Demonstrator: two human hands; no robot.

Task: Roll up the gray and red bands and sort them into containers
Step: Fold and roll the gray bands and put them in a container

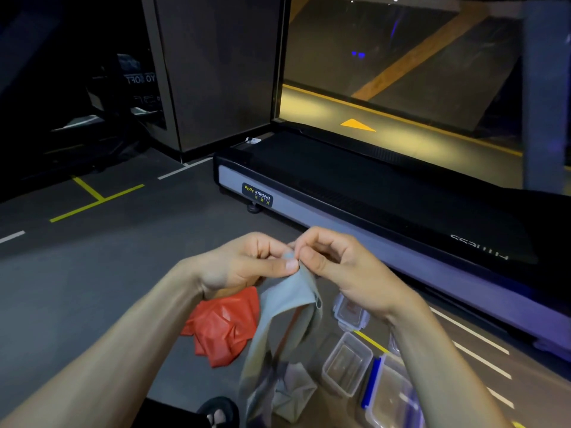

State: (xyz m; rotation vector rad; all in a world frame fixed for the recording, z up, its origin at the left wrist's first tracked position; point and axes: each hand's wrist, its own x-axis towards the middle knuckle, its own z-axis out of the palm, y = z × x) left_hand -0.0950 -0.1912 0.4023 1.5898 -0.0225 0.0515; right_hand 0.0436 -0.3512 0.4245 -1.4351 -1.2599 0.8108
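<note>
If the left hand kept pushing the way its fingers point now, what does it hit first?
Almost at once the right hand: the left hand points rightward, and both already pinch the gray band end between their fingertips. Depth is hard to judge.

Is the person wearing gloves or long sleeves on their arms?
No. The left hand and right hand are bare, with no gloves, rings or watch showing. Both forearms are uncovered as far as the picture reaches, so no sleeves are visible.

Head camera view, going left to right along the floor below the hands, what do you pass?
Red band → gray band hanging from both hands → open clear container → container with blue clip.
</note>
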